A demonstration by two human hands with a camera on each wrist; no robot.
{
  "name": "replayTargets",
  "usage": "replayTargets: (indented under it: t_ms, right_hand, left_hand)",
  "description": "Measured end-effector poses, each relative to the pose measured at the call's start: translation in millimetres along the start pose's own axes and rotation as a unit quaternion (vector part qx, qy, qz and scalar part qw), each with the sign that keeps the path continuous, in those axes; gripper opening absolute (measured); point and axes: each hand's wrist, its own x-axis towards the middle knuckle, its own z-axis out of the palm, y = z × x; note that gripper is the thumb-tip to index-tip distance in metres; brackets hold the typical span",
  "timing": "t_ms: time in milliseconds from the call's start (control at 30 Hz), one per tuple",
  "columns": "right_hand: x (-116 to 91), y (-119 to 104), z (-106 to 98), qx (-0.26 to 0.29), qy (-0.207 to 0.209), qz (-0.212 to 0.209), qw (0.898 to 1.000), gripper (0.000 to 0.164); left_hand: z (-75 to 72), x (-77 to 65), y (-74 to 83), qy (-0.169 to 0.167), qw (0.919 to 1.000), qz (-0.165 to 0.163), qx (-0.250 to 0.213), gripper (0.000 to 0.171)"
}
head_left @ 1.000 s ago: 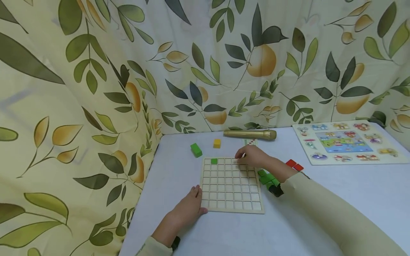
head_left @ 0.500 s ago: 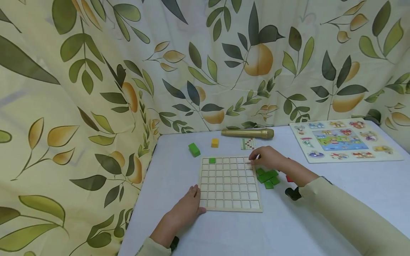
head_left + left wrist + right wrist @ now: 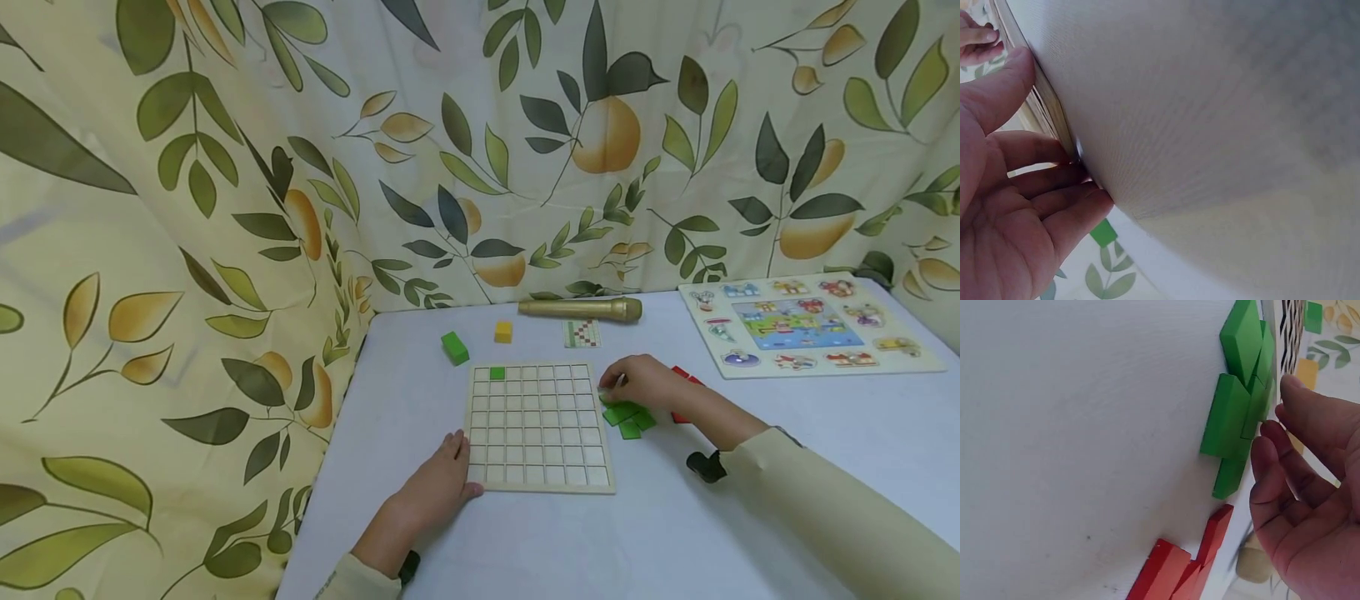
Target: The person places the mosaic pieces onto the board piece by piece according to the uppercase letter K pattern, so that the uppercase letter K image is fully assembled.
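Note:
In the head view my left hand (image 3: 435,487) rests at the left edge of a pale wooden grid board (image 3: 540,489). Its thumb is by the near corner and its fingers lie along the side, as the left wrist view also shows. One green tile (image 3: 497,373) sits in the board's far row. My right hand (image 3: 641,382) is just past the board's right edge, thumb and fingers bent over a loose pile of green tiles (image 3: 630,418). In the right wrist view its fingertips are right at the green blocks (image 3: 1225,415), with nothing visibly held.
Red tiles (image 3: 681,417) lie partly behind the right wrist. Beyond the board are a green block (image 3: 454,348), a yellow block (image 3: 503,332), a small pattern card (image 3: 582,334) and a gold microphone (image 3: 581,310). A picture puzzle board (image 3: 892,363) lies at the far right.
My right hand has moved from the board's far edge rightward and down to the green pile, uncovering the board's far right corner and the pattern card. The left hand stays at the board's edge.

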Motion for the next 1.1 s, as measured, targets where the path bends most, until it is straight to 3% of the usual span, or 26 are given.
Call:
replayTargets:
  t_ms: [433,767,933,1100]
  right_hand:
    - [2.6,1.8,2.6,-0.005,-0.011,0.001,1.000,0.012]
    - [3.9,-3.4,-7.1,0.003,-0.018,-0.005,1.000,0.005]
    - [11.8,-7.4,-14.8,0.000,-0.010,0.001,1.000,0.005]
    - [24.9,-13.3,-16.4,0.000,0.000,-0.020,1.000,0.004]
  left_hand:
    - [1.1,0.9,-1.0,-0.001,1.0000,0.000,-0.003,0.077]
    - [-1.8,-0.8,0.6,-0.003,1.0000,-0.001,0.003,0.076]
    - [-2.7,-0.8,0.9,-0.003,1.0000,-0.002,-0.001,0.076]
    - [-2.0,-0.3,1.1,-0.004,1.0000,-0.005,-0.004,0.077]
